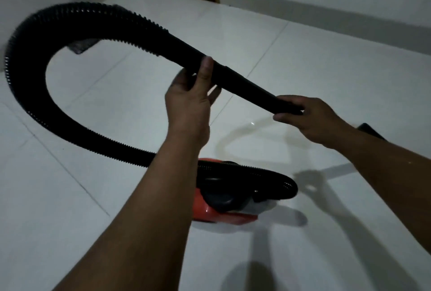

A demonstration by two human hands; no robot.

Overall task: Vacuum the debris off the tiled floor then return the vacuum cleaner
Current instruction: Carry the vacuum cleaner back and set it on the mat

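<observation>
Dim, greyish light is falling from above and behind; arm shadows are stretching across the tiled floor [303, 62] beside the vacuum cleaner [224, 209], with faint glare beyond it and wide-angle bending at the edges.

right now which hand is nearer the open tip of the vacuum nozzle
Right. The right hand grips the nozzle at its tip; the left hand holds further back, where the ribbed hose joins.

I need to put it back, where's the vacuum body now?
The red vacuum body sits on the tiled floor, low centre, just right of the left forearm.
</observation>
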